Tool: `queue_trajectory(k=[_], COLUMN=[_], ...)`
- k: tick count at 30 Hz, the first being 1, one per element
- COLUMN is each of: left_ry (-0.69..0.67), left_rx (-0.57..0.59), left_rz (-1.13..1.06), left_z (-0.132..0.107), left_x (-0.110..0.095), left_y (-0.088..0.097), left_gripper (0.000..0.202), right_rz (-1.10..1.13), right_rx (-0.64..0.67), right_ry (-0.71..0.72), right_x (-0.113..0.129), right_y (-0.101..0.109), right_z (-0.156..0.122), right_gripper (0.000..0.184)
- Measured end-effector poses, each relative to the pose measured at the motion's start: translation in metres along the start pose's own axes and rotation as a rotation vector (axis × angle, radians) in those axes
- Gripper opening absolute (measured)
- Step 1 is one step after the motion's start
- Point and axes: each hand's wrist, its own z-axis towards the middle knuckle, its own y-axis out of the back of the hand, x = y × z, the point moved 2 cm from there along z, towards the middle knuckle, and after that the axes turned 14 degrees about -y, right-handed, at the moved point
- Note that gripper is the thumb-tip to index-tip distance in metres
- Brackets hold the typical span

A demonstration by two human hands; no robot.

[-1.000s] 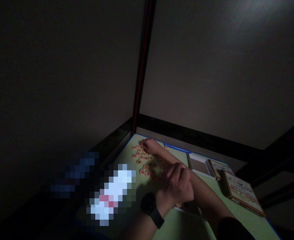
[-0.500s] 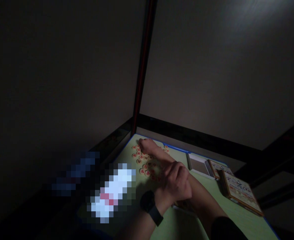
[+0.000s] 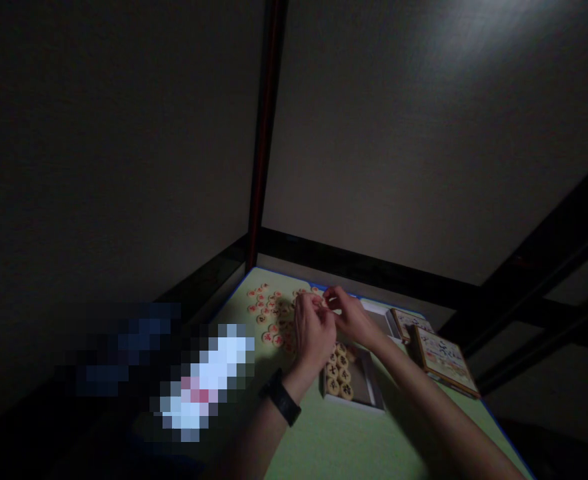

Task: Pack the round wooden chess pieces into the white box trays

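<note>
My left hand (image 3: 315, 333), with a dark watch on its wrist, is closed over the table with its fingers curled. My right hand (image 3: 348, 315) meets it from the right, fingers pinched. Between the fingertips shows a small pale disc, a Chinese chess piece (image 3: 324, 303), partly hidden. Round pieces with red characters (image 3: 261, 309) lie loose to the left of my hands. Just below them stands an open box tray (image 3: 357, 402). Along its left side sit pieces with black characters (image 3: 344, 375) in rows; its right part shows bare bottom.
A second open tray (image 3: 387, 323) lies behind my right forearm. Two printed box lids or boxes (image 3: 444, 360) rest at the table's right edge. A blurred bright patch (image 3: 209, 380) is at the left. Walls stand close behind the green table (image 3: 319, 440).
My right hand has drawn back from the far-left pieces to meet my left hand. The arms are no longer crossed, and the tray of black-character pieces now shows. The view has shifted slightly.
</note>
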Motion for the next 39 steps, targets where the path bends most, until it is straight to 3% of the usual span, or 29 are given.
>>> queue_trajectory(k=[3,5,10,14,18,24,39], left_ry=[0.026,0.037,0.05,0.122,0.216,0.284,0.296], left_rx=[0.291,0.458,0.65,0.59,0.518,0.55,0.545], left_rz=[-0.131,-0.229,-0.409,-0.447,-0.626,-0.706,-0.732], left_z=[-0.006,-0.014,-0.033,-0.033,-0.029,-0.03,-0.031], left_x=[0.003,0.004,0.006,0.006,0.008,0.014,0.015], left_y=[-0.014,-0.023,-0.035,-0.034,-0.033,-0.035,-0.037], left_gripper=[0.005,0.011,0.005,0.011,0.019,0.039,0.036], right_rz=[0.019,0.005,0.005,0.004,-0.009,0.015,-0.008], right_rx=[-0.022,-0.054,-0.131,-0.178,-0.246,-0.237,-0.248], right_ry=[-0.046,-0.077,-0.115,-0.069,-0.014,0.019,0.06], right_x=[-0.013,-0.017,-0.021,-0.022,-0.023,-0.025,-0.026], right_y=[0.013,0.018,0.018,0.012,0.009,0.011,0.013], right_z=[-0.046,-0.071,-0.106,-0.111,-0.111,-0.111,-0.111], right_gripper=[0.017,0.016,0.016,0.018,0.022,0.022,0.019])
